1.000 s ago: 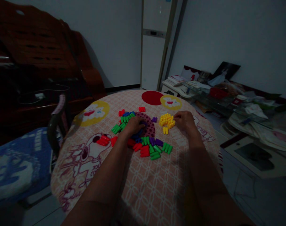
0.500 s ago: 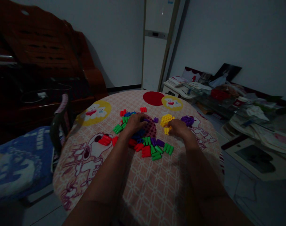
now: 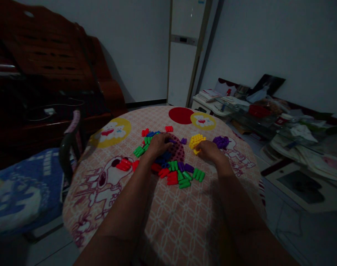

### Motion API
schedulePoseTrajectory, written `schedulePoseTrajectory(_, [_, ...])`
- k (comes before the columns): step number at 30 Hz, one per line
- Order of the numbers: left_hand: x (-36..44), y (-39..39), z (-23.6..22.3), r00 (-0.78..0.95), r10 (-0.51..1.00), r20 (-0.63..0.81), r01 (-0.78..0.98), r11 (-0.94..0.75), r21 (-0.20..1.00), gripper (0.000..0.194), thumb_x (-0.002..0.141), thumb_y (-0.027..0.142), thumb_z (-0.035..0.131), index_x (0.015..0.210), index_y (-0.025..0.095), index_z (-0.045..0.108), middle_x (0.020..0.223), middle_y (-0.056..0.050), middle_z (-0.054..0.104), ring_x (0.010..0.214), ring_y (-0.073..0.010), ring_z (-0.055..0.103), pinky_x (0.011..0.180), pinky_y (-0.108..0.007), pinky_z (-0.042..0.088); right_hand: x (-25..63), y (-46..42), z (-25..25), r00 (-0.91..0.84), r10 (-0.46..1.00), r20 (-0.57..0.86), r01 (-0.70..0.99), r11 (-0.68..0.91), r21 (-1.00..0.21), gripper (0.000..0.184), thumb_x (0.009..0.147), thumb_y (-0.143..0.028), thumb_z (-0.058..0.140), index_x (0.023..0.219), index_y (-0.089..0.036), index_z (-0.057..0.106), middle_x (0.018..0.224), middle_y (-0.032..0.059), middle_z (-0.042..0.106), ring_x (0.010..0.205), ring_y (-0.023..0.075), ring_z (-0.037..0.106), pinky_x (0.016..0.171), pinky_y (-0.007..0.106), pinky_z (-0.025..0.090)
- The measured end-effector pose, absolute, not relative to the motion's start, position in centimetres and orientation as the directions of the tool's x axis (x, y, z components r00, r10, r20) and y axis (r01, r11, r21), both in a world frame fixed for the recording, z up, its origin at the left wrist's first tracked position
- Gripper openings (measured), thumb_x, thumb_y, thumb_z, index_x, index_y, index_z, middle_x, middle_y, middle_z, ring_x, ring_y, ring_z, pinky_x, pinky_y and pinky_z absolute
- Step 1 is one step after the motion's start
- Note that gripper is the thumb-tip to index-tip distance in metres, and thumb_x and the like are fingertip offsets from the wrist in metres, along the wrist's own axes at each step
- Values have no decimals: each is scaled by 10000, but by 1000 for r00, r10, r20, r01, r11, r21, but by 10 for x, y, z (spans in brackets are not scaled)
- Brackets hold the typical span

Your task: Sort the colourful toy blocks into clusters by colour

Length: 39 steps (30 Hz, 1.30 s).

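On the patterned tablecloth, my left hand (image 3: 159, 145) is closed at its fingertips around a small purple plastic building block (image 3: 172, 141), over a maroon openwork basket (image 3: 179, 150). My right hand (image 3: 210, 150) pinches a yellow building block (image 3: 196, 151) against the near side of a yellow block cluster (image 3: 197, 140). Right of that hand rests a purple block cluster (image 3: 221, 142). Loose green blocks (image 3: 198, 174), red blocks (image 3: 172, 178) and purple blocks (image 3: 185, 167) lie in front of the basket. Dark blue blocks (image 3: 164, 158) are partly covered by my left hand.
More red blocks (image 3: 124, 164) and green blocks (image 3: 139, 151) lie to the left on the round table (image 3: 168, 221). A chair (image 3: 26, 192) with a blue cover stands at the left, by a wooden sofa (image 3: 46, 66). A cluttered glass-topped cabinet (image 3: 248, 114) lines the right wall.
My right hand has moved left and nearer, from the yellow cluster's right side onto the yellow block, which has shifted slightly towards the cluster. The purple cluster has come into view. My left hand has barely moved.
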State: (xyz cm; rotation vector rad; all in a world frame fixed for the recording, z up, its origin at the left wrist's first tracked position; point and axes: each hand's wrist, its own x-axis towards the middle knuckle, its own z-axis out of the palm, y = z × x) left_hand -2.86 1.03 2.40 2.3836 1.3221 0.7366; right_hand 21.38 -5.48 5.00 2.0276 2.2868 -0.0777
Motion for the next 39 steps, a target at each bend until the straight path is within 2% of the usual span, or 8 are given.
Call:
schedulePoseTrajectory(4, [-29, 12, 22, 438, 851, 290, 693, -525, 494, 263, 814, 290, 636, 1018, 170, 750, 1016, -79, 765, 902, -233, 677, 830, -332, 501, 217, -51, 51, -112, 992, -56, 994, 113, 14, 269, 879, -257, 619, 1100, -222, 768, 1137, 120, 746, 1094, 265, 670, 872, 304, 467])
schedulePoseTrajectory(11, [-27, 13, 18, 443, 850, 284, 688, -526, 500, 261, 806, 296, 638, 1013, 190, 756, 1022, -70, 765, 928, -238, 672, 842, -338, 495, 217, -48, 44, -34, 999, 33, 999, 32, 42, 309, 900, -225, 557, 1159, -223, 725, 1193, 117, 724, 1115, 265, 657, 885, 312, 468])
schedulePoseTrajectory(15, [-27, 14, 18, 436, 854, 283, 679, -519, 519, 253, 795, 290, 647, 1000, 191, 756, 1018, -69, 763, 911, -233, 669, 842, -339, 498, 217, -48, 46, 11, 994, 104, 1000, -11, -3, 322, 896, -234, 569, 1194, -229, 691, 1161, 113, 732, 1074, 258, 665, 876, 314, 468])
schedulePoseTrajectory(18, [-24, 13, 19, 444, 848, 288, 620, -523, 585, 266, 766, 268, 665, 1001, 174, 749, 1024, -71, 759, 891, -225, 672, 842, -336, 509, 211, -47, 49, -33, 986, 161, 993, 51, -110, 277, 905, -230, 554, 1128, -217, 717, 1099, 103, 747, 1022, 235, 674, 865, 297, 462])
schedulePoseTrajectory(22, [-17, 12, 18, 495, 820, 289, 454, -527, 719, 262, 768, 230, 628, 1000, 154, 722, 958, -59, 753, 849, -200, 679, 803, -319, 534, 194, -49, 49, -199, 958, 206, 902, 261, -344, 250, 920, -220, 533, 1044, -184, 747, 1003, 73, 764, 954, 195, 682, 847, 264, 461])
schedulePoseTrajectory(27, [-8, 6, 16, 521, 789, 325, 383, -557, 738, 391, 744, 165, 629, 1134, 144, 654, 911, -47, 727, 826, -183, 669, 769, -304, 529, 175, -53, 45, -289, 921, 261, 810, 381, -446, 312, 910, -206, 561, 1174, -187, 727, 1172, 100, 737, 1056, 202, 667, 937, 294, 461])
schedulePoseTrajectory(32, [-2, 6, 13, 556, 768, 318, 289, -538, 792, 430, 716, 169, 648, 1146, 157, 628, 938, -40, 721, 824, -180, 672, 751, -289, 527, 177, -50, 42, -258, 927, 272, 730, 372, -574, 283, 803, -150, 638, 1053, -183, 765, 1040, 71, 770, 954, 197, 687, 881, 294, 491])
schedulePoseTrajectory(39, [4, -1, 20, 557, 765, 324, 160, -482, 861, 366, 754, 258, 669, 1098, 135, 661, 942, -61, 728, 848, -199, 688, 754, -305, 537, 195, -48, 51, -76, 981, 178, 463, 193, -865, 209, 657, -219, 703, 846, -138, 738, 717, 13, 716, 646, 152, 656, 606, 239, 506])
